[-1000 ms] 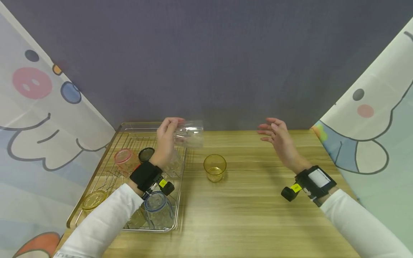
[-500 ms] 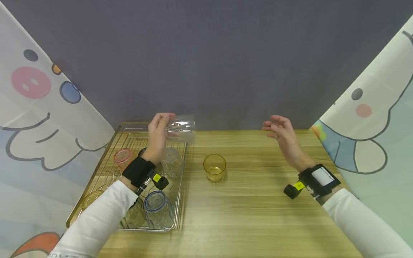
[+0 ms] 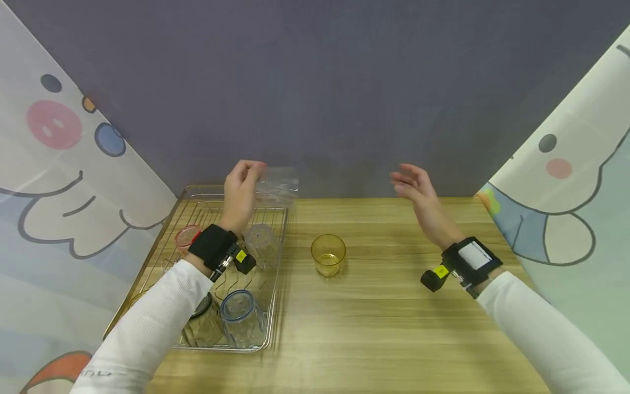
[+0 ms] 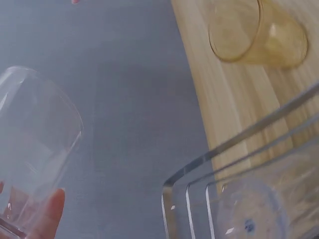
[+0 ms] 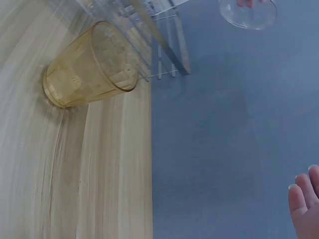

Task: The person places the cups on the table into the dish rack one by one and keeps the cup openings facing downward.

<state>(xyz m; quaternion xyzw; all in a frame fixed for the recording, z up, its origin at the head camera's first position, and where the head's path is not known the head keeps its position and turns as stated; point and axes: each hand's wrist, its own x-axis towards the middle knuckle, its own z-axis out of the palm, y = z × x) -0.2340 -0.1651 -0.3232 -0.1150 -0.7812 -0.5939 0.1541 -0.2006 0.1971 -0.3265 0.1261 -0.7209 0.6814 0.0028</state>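
A clear drinking glass [image 3: 281, 187] lies sideways in the air, its mouth to the right, gripped near the base by my left hand [image 3: 239, 194]. In the left wrist view, the thumb and fingers [image 4: 52, 214] show around the base end of the clear glass [image 4: 37, 119]. This hand is above the back of the wire dish rack. My right hand [image 3: 419, 194] is raised above the table's back right part, fingers loosely bent, holding nothing. Between the hands, an amber glass [image 3: 328, 258] stands upright on the table.
The wire dish rack [image 3: 246, 351] at left holds several upside-down glasses, including a blue-rimmed glass [image 3: 243, 320], a dark-rimmed glass [image 3: 203, 326], a pink-rimmed glass [image 3: 185, 237] and a clear glass [image 3: 263, 246]. A grey panel [image 3: 344, 98] rises behind the wooden table [image 3: 369, 339].
My left hand has moved left and upward with the clear glass. My right hand drifted right, then came back left and higher. The amber glass stays in place.
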